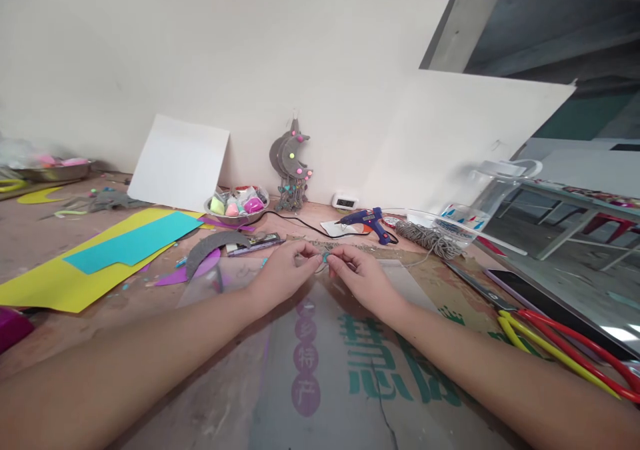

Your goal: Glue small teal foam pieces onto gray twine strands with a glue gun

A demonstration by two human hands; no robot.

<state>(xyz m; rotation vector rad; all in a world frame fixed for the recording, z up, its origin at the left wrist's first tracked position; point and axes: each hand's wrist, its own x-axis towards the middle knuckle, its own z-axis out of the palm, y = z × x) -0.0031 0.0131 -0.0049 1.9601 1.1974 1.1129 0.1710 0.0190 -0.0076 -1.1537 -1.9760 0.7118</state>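
Observation:
Both hands meet over the middle of the work surface, fingertips nearly touching. My left hand (293, 267) pinches one side of a small teal piece (326, 257), and my right hand (361, 278) pinches its other side. A thin grey cord seems to loop by the fingertips; how it joins the piece is too small to tell. Beneath the hands lies a translucent plastic sheet (230, 370) over printed cardboard. A loose grey cord (383, 407) lies on it near me. To the left, a grey felt crescent (213, 250) rests on purple paper (203, 271).
Behind the hands are a blue glue gun (373, 222), a bundle of grey cord (427, 237) and a metal bowl (235, 218) of pompoms. A crescent hanging (293, 160) is against the wall. Scissors (540, 330) and a phone (555, 310) lie right; yellow card (65, 290) lies left.

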